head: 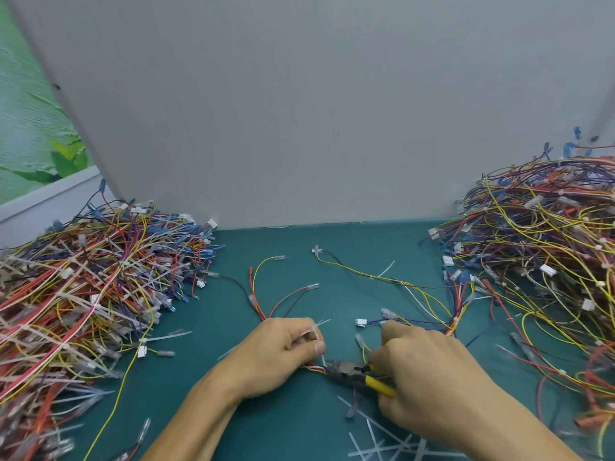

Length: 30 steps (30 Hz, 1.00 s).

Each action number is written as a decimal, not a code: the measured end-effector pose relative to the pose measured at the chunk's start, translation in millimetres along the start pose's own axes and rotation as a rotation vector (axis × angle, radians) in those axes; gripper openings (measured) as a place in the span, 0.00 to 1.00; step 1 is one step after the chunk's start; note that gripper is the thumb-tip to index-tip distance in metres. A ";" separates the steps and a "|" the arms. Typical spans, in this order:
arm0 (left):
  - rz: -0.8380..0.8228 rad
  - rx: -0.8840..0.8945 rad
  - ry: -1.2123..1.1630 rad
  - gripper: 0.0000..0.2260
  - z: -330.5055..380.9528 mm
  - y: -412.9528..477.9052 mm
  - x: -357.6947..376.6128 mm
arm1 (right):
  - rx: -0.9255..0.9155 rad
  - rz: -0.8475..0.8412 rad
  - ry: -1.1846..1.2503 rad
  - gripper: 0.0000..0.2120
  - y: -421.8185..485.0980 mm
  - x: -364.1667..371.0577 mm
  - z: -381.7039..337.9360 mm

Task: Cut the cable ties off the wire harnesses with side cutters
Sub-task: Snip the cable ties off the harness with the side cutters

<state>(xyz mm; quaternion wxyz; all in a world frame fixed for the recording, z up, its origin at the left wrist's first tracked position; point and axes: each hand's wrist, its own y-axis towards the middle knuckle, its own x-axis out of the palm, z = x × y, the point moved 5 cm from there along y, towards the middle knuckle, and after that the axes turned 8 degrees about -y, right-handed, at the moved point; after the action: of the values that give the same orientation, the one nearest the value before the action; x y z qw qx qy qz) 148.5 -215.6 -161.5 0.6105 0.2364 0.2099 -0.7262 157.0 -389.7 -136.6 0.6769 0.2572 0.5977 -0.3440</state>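
1. Left hand [283, 354]: fingers curled, pinching a wire harness [281, 302] against the teal worktop [283, 241]. Its red, yellow and dark leads fan out from the knuckles toward the far side, each ending in a small clear-sleeved terminal
2. A pale cable tie [315, 330] loops over the left fingertips, its thin tail pointing up and to the right
3. Right hand [429, 377]: wrapped round the yellow handles of the side cutters [352, 372]. The dark head points left, its nose at the bundled wires just beside the left thumb – cannot tell whether the blades have met
4. Both hands sit close together at the near middle of the worktop, each clamped on its own item
5. Left heap of harnesses [83, 294]: dense tangle, many white ties showing through it
6. Right heap of harnesses [549, 261]: looser, mostly yellow, red and purple wire, with strands trailing toward the right hand
7. Loose tie offcuts [382, 440] lie crossed on the worktop under the right wrist
8. Grey partition [299, 111] stands along the far edge – both heaps lie up against it
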 end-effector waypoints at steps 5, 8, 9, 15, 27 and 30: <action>0.001 -0.006 0.005 0.10 1.0 -0.3 0.0 | -0.021 -0.002 -0.031 0.08 1.8 2.5 -2.4; 0.001 -0.013 0.011 0.10 1.1 -0.3 0.3 | -0.038 -0.001 -0.052 0.09 2.1 4.0 -2.7; 0.000 -0.014 0.016 0.10 1.2 -0.3 0.4 | -0.047 -0.002 -0.060 0.09 2.1 4.0 -3.1; 0.002 -0.017 0.021 0.10 0.4 -0.2 1.3 | -0.075 -0.012 -0.102 0.08 3.1 4.9 -5.2; 0.002 -0.011 0.028 0.09 0.0 -0.1 1.7 | -0.090 -0.017 -0.102 0.07 5.0 9.3 -6.0; 0.005 -0.005 0.018 0.09 1.5 -0.3 1.5 | -0.093 -0.012 -0.106 0.08 4.9 10.8 -5.5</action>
<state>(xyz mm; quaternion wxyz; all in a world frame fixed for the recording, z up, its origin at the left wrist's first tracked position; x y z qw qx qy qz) 147.8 -217.7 -161.2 0.6108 0.2419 0.2163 -0.7222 157.9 -384.1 -148.4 0.7168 0.2032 0.5780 -0.3329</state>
